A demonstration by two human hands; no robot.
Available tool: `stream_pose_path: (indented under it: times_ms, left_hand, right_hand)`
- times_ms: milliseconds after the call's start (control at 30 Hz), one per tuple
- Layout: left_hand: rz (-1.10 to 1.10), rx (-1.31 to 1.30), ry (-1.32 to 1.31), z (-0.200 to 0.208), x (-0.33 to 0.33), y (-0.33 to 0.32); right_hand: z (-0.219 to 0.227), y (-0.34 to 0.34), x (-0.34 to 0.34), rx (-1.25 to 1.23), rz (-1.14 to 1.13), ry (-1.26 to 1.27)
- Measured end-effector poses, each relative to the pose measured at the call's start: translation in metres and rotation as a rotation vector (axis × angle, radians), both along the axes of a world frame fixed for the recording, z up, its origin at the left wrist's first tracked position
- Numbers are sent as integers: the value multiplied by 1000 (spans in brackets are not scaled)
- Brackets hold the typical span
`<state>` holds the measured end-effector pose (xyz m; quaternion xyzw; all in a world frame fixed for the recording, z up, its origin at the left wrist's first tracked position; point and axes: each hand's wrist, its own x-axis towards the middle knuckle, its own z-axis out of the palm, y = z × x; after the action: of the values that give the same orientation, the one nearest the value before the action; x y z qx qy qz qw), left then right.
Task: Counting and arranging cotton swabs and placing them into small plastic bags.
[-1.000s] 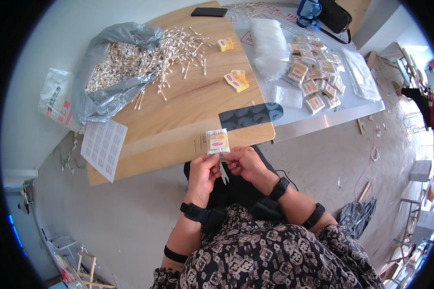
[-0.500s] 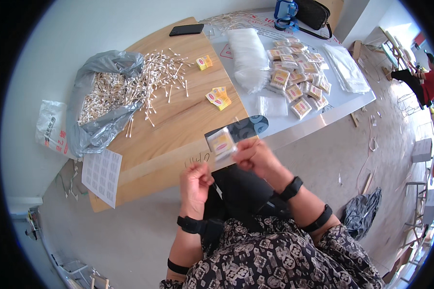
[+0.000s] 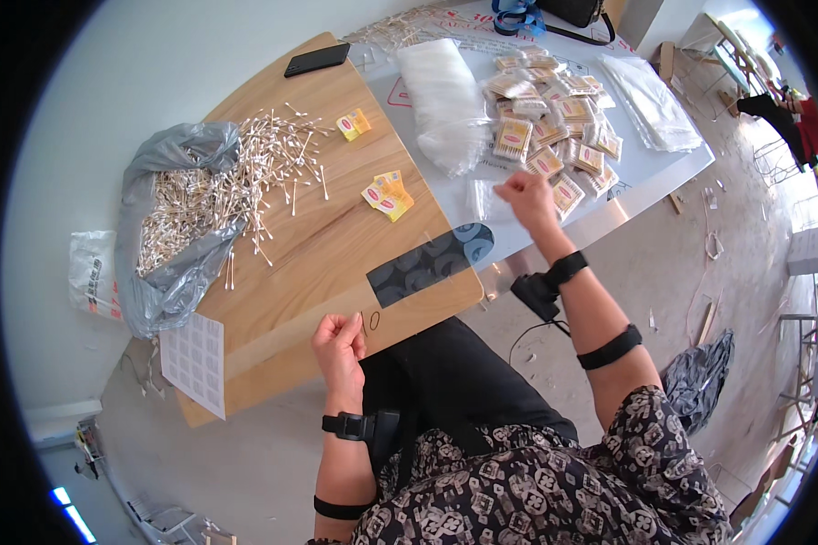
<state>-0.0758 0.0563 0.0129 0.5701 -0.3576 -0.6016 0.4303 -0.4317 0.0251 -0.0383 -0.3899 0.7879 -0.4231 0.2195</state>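
My left hand (image 3: 339,350) is by the table's front edge, thumb pressed to curled fingers. Whatever may be between them is too small to make out. On the right my right hand (image 3: 528,200) is closed, fingertips together, above small clear plastic bags (image 3: 482,200) and partly covering them; whether it pinches one is hidden. Just beyond lies a pile of bagged cotton swab packs (image 3: 545,163) with yellow labels. Yellow cards (image 3: 389,195) lie fanned on the wooden table, with another yellow card (image 3: 354,124) farther back.
A grey plastic bag (image 3: 144,182) spills loose cotton swabs (image 3: 186,209) at the left. A black phone (image 3: 317,61), a white plastic roll (image 3: 441,104), flat clear bags (image 3: 653,104), a printed sheet (image 3: 194,363) and a dark bag (image 3: 574,11) lie around. Someone in red (image 3: 811,127) is far right.
My right hand has moved right and away from my left, toward the small bags. The bagged swab pack it held is no longer in it. My left hand has shifted slightly down and left.
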Motion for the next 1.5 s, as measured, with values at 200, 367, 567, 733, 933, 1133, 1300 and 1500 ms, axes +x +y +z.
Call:
stream_pose_path:
  times_ms: [200,367,567,733,933,1133,1300,1500]
  left_hand:
    - [0,28,-17,1,2,0]
    - [-38,10,-32,0,1,1]
    - [-15,-3,-26,2,-2,1]
    - [-23,-32,-81,0,2,1]
    - [-33,-67,-80,-3,-2,5]
    - [-33,-114,-126,-3,-9,10]
    - [-54,-158,-141,-6,-6,10]
    - [-113,-168,-179,12,-22,17]
  right_hand:
    - [-15,2,37,184,54,295]
    - [-29,-3,33,211,83,369]
    - [-25,10,20,78,-16,315]
    - [4,33,19,-39,-81,78]
    - [-12,29,24,-59,0,165]
    - [-43,23,27,23,48,434]
    - [-14,47,24,12,-108,142]
    - [52,87,57,-169,48,40]
